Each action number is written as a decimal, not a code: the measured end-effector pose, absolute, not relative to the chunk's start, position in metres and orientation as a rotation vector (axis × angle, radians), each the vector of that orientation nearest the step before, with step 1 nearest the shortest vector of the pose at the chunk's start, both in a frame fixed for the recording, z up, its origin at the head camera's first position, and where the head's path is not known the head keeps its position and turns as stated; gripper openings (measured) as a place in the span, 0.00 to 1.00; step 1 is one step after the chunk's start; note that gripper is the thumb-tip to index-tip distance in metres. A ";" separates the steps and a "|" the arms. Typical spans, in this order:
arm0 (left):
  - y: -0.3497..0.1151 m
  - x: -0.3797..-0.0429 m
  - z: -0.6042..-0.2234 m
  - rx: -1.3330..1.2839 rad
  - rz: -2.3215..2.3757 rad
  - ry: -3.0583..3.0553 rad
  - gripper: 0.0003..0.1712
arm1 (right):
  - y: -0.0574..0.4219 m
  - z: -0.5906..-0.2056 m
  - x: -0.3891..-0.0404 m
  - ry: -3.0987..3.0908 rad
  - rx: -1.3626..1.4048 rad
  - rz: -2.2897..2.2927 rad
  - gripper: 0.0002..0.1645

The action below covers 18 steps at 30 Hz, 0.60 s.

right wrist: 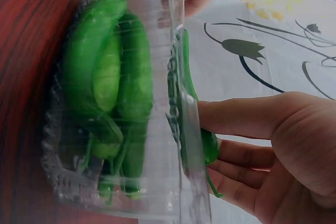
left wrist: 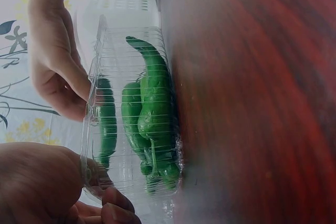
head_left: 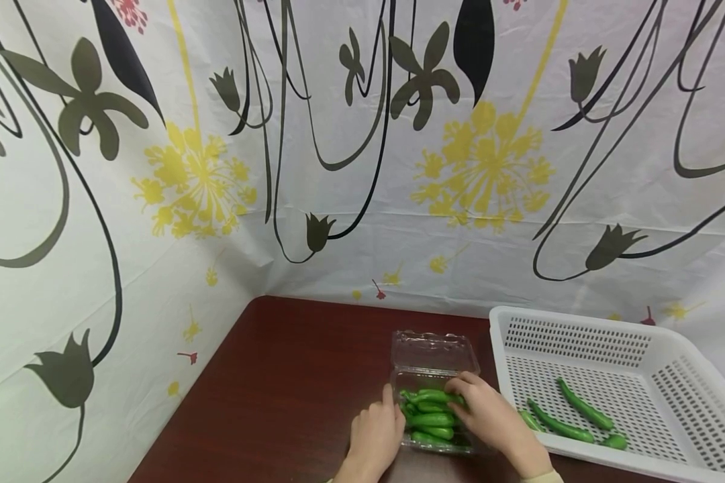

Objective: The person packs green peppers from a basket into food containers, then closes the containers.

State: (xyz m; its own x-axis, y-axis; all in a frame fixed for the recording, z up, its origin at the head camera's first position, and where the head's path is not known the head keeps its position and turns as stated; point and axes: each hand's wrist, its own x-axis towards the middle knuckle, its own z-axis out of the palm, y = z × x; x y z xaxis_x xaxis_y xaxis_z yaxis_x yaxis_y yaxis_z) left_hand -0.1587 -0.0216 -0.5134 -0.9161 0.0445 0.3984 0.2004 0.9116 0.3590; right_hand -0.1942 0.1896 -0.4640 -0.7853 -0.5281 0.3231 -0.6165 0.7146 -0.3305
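Note:
A clear plastic clamshell box (head_left: 431,352) stands on the table with its lid folded back. Several green peppers (head_left: 431,420) lie side by side in it. At the box's left side, my left hand (head_left: 376,433) grips the rim, its fingers curled at the corner in the left wrist view. My right hand (head_left: 489,412) reaches over the right side. Between thumb and fingers it pinches one green pepper (right wrist: 210,148), level with the rim and above the others. Through the clear wall this pepper (left wrist: 106,124) shows apart from those below.
To the right of the box stands a white perforated plastic basket (head_left: 570,335) with several green peppers (head_left: 586,406) in it. The dark red tabletop (head_left: 290,376) extends to the left. A white patterned cloth (head_left: 362,188) hangs behind and at the left.

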 end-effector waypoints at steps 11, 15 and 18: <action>-0.022 -0.158 -0.513 -0.182 -0.547 -2.689 0.23 | 0.182 -0.472 -0.194 -2.694 0.892 0.582 0.11; -0.022 -0.159 -0.513 -0.179 -0.558 -2.696 0.23 | 0.181 -0.474 -0.193 -2.723 0.856 0.584 0.11; -0.021 -0.159 -0.514 -0.176 -0.559 -2.697 0.23 | 0.181 -0.475 -0.192 -2.743 0.838 0.593 0.11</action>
State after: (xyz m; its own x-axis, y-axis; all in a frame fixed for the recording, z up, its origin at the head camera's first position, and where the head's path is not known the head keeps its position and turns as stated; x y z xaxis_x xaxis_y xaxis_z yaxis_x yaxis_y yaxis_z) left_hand -0.1585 -0.0215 -0.5136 -0.9200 0.0449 0.3892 0.1960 0.9129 0.3580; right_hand -0.1921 0.1806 -0.4751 -0.8156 -0.4869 0.3125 -0.5725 0.7571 -0.3147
